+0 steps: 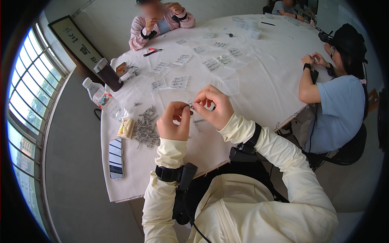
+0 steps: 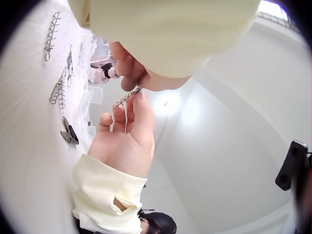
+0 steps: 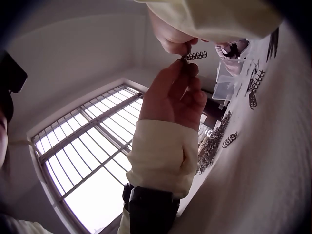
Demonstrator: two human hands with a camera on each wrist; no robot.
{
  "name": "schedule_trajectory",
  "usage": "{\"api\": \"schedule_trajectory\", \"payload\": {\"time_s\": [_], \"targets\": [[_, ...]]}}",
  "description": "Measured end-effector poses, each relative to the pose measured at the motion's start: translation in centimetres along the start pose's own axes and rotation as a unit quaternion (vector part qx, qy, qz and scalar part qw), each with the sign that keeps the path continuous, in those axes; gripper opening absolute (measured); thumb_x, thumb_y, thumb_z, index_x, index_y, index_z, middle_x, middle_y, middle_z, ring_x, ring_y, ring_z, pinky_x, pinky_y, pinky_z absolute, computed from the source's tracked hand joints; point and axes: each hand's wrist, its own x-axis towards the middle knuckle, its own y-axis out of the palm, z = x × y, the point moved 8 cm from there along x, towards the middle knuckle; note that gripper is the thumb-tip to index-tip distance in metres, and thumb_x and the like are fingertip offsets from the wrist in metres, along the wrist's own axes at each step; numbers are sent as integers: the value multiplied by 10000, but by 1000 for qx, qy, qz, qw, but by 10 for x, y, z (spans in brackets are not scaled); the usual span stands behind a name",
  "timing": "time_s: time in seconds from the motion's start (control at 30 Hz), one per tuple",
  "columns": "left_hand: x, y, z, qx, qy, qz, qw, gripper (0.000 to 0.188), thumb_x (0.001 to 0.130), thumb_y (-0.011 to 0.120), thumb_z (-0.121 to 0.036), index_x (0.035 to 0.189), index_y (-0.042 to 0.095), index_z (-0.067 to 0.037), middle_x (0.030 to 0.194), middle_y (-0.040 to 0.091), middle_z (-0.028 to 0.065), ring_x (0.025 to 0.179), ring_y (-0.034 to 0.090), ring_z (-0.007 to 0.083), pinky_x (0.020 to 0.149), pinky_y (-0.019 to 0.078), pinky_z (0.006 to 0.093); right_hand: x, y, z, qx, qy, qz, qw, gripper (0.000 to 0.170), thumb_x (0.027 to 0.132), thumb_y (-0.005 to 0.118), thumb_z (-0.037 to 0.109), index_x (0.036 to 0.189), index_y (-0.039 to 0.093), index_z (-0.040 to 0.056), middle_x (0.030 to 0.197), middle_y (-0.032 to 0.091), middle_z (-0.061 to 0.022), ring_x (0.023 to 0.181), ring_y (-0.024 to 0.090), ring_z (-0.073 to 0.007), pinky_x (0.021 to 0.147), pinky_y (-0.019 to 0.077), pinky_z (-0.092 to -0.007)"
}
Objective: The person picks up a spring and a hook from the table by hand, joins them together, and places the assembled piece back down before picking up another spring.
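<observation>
A small coiled metal spring [image 2: 126, 100] [image 3: 197, 55] is held between the fingertips of both hands above the table. My left hand [image 1: 174, 121] [image 3: 173, 97] pinches its end with thumb and index finger. Close against it, my right hand [image 1: 214, 107] [image 2: 124, 146] also pinches at that end, where the fingertips of the two hands meet. The coils stick out past the fingertips in both wrist views. In the head view the fingers largely cover the spring. A heap of similar springs [image 1: 146, 128] [image 3: 210, 148] lies left of my left hand, and a few loose ones [image 2: 52, 36] lie apart.
A phone [image 1: 116, 158], a small packet [image 1: 126, 128], a plastic bottle [image 1: 104, 99] and a dark tumbler [image 1: 108, 75] stand or lie at the left edge. Beyond the hands are clear trays [image 1: 179, 82] and red-handled pliers [image 1: 152, 52]. Two people sit nearby, another farther back.
</observation>
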Motion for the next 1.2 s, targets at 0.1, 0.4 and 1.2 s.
{"api": "schedule_trajectory", "payload": {"time_s": [0.1,0.4,1.2], "targets": [[0,2,12,-46,-34,23,998,66,887,629,-64,914,629,-4,767,690,69,680,652,118,641,509,248,0,1,0,-8,-6,3,1000,68,812,704,91,834,650,57,887,598,-26,695,551,-124,609,430,-263],[-2,13,34,-231,-146,98,957,93,948,577,-95,993,598,-15,844,647,16,751,579,68,642,429,199,-1,4,-1,-4,-6,12,1000,67,845,674,90,868,636,40,894,600,-36,712,567,-133,623,441,-265],[-5,20,43,-315,-204,134,917,95,966,559,-118,1008,588,-38,756,516,-40,621,442,44,568,360,196,-4,15,-10,78,41,74,993,84,932,562,41,996,592,-2,927,625,-42,842,576,-92,775,476,-242]]}}
